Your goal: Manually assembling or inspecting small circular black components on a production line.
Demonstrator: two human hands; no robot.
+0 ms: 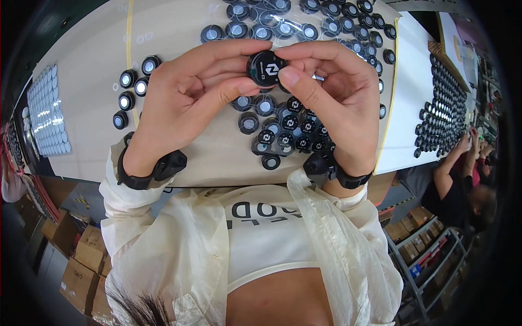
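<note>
Between my two hands, above the middle of the table, is a round black cap-like disc with a white mark on its top face. My left hand pinches its left side between thumb and fingertips. On the other side, the thumb and fingertips of my right hand grip its right edge. Below the hands lies a cluster of similar discs with white-marked black tops. Next to them sit black discs with pale round centres. My hands partly hide the discs behind them.
Many black discs with pale centres spread across the table's far side, some on clear film. Several more stand at left by a yellow tape line. A sheet of white round pieces lies far left. People work at a right-hand table.
</note>
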